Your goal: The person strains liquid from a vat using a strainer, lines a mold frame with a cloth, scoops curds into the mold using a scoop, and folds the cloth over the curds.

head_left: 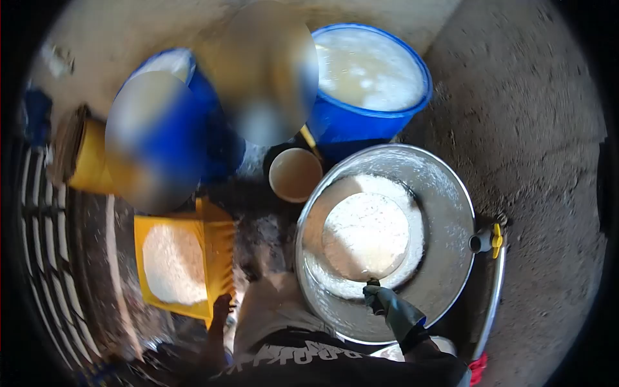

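Observation:
My right hand [382,301], in a dark rubber glove, reaches into a large round metal tub [449,213]. Its fingers close on the near rim of a round bucket [367,235] in the tub. White flaky or foamy stuff fills that bucket, and more of it forms a ring around it. On the left, my bare left hand [222,309] hangs beside the near corner of a yellow crate [216,258]. Its fingers look loosely apart and hold nothing that I can see. Whether they touch the crate is unclear. A pale mass [171,263] lies in the crate.
A blue barrel [367,126] of frothy pale liquid stands behind the tub; another blue barrel [216,129] is partly blurred. Between them sits a small bucket [295,175]. A pipe with a yellow valve [497,240] runs along the right. Metal bars [45,238] line the left.

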{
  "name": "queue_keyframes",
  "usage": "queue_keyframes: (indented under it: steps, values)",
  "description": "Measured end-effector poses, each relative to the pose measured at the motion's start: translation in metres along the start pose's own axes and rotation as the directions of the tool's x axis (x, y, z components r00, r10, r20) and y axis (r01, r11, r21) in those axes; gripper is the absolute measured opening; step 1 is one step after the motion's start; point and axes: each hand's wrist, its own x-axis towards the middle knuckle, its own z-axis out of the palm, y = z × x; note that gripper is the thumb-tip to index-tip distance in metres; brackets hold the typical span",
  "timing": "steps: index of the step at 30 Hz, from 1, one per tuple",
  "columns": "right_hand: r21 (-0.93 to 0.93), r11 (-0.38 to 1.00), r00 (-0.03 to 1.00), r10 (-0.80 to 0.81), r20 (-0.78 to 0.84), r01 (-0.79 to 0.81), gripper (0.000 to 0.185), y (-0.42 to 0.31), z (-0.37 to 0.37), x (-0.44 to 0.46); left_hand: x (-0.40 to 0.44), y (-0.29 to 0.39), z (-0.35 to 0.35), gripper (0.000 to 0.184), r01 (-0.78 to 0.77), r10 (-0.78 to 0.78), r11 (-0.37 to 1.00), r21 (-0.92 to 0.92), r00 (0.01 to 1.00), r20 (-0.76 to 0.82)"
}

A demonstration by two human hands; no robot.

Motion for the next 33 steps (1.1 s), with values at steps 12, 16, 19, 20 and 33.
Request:
queue_keyframes:
  steps: [12, 16, 19, 20, 33]
  values:
    - [-0.517, 0.788, 0.939, 0.324, -0.115, -0.335, 0.017, 0.112, 0.269, -0.042, -0.051, -0.083, -0.125, 0.033, 0.100, -0.243, 0.919, -0.382, 0.907, -0.345]
    - [-0.705, 0.637, 0.944, 0.288, -0.159, -0.313, 0.019, 0.174, 0.384, 0.008, -0.081, -0.122, -0.176, 0.037, 0.104, -0.349, 0.857, -0.506, 0.839, -0.419]
    - [-0.852, 0.465, 0.952, 0.281, -0.117, -0.242, 0.020, 0.227, 0.450, 0.083, -0.105, -0.147, -0.204, 0.035, 0.089, -0.396, 0.816, -0.571, 0.805, -0.442]
    - [-0.863, 0.444, 0.933, 0.351, -0.081, -0.242, 0.020, 0.246, 0.461, 0.118, -0.112, -0.151, -0.210, 0.033, 0.091, -0.416, 0.800, -0.593, 0.797, -0.437]
    - [-0.860, 0.456, 0.893, 0.449, 0.002, -0.228, 0.024, 0.338, 0.583, 0.345, -0.140, -0.154, -0.227, 0.040, 0.123, -0.498, 0.753, -0.646, 0.749, -0.438]
